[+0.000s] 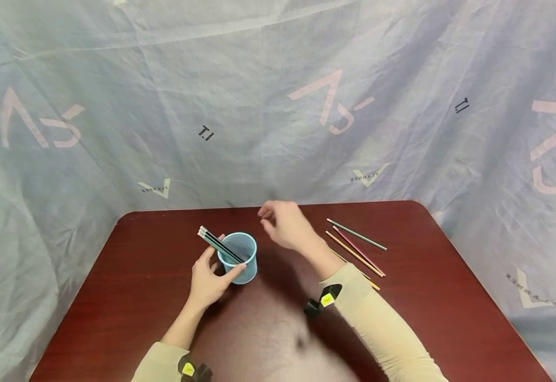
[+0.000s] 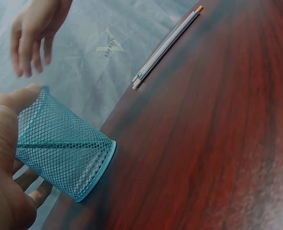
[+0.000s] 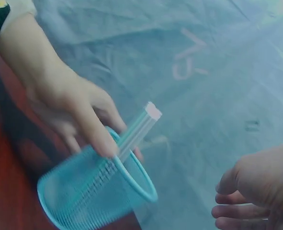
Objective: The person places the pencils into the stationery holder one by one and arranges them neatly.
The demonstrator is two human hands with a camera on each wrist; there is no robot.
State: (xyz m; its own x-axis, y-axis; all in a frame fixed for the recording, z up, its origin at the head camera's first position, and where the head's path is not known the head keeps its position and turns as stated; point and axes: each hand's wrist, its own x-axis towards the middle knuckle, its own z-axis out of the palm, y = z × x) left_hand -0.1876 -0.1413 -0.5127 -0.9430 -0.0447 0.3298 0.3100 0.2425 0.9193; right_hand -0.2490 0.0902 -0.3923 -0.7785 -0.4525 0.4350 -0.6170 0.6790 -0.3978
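Note:
A light-blue mesh cup (image 1: 248, 274) is held by my left hand (image 1: 208, 282), thumb at the near side of the rim and fingers round the left side. Several dark and green pencils (image 1: 215, 243) lean out of it to the left, a tight bundle of white ends in the right wrist view (image 3: 142, 125). In the left wrist view the cup (image 2: 67, 148) looks tilted beside the tabletop. To the right of the cup and farther back, my right hand (image 1: 287, 225) hangs in the air with loosely bent fingers and nothing in them.
On the dark red table (image 1: 450, 302), right of the cup, lie several loose pencils: a green one (image 1: 357, 234), a red one (image 1: 354, 247) and yellow ones (image 1: 346, 249), partly behind my right forearm. A grey printed cloth (image 1: 259, 106) hangs behind the table and at its sides.

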